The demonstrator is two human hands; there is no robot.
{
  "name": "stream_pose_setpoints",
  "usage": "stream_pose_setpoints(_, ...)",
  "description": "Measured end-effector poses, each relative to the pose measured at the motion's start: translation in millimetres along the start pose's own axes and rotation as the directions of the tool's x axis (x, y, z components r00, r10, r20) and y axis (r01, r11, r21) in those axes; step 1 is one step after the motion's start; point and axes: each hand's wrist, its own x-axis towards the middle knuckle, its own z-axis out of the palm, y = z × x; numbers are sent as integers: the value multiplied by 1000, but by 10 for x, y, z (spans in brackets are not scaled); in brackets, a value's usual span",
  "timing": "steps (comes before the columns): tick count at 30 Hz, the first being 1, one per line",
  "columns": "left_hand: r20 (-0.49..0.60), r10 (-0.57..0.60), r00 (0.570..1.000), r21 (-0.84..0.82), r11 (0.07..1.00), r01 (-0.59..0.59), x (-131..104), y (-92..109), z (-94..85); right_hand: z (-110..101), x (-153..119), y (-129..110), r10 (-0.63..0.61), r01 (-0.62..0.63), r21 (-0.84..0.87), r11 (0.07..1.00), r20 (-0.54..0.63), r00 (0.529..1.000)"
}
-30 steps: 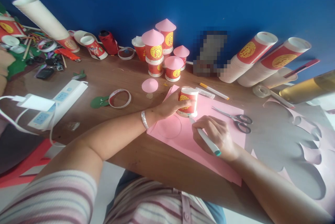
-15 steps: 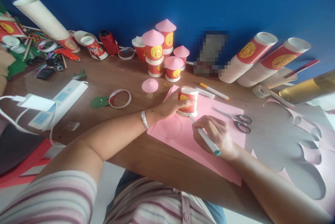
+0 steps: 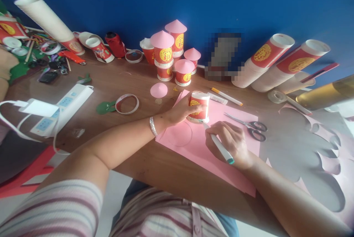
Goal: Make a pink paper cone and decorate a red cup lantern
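My left hand [image 3: 181, 112] is closed around a red and white paper cup [image 3: 203, 104] with a gold emblem, standing upside down on pink paper [image 3: 221, 155]. Green marks show on the white band at the cup's lower rim. In my right hand [image 3: 229, 141] is a white marker [image 3: 222, 149] with a green end, its tip by the cup's lower rim; whether it touches is too small to tell. A drawn circle shows on the pink paper left of the cup. Scissors [image 3: 251, 126] with dark handles lie on the sheet, to the right.
Several cups with pink cone tops [image 3: 165, 50] stand against the blue wall. Stacked paper cups [image 3: 265, 58] lean at the right back. A power strip [image 3: 65, 109] lies at left, pink offcuts [image 3: 332, 167] at right, a yellow-capped marker [image 3: 226, 96] behind the cup.
My right hand and the marker have shifted slightly to the right and down. The left hand still grips the cup in the same place.
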Motion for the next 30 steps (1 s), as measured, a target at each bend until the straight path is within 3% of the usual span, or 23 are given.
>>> stream_pose_setpoints(11, 22, -31, 999, -72, 997, 32, 5, -18, 2, -19, 0, -10, -28, 29, 56, 998, -14, 1000)
stream_pose_setpoints(21, 48, 37, 998, -6, 999, -37, 10, -27, -11, 1, -3, -17, -34, 32, 57, 998, 34, 999)
stream_pose_setpoints(30, 48, 22, 999, 20, 1000, -23, 3, -13, 0, 7, 1, -17, -40, 38, 61, 997, 43, 998)
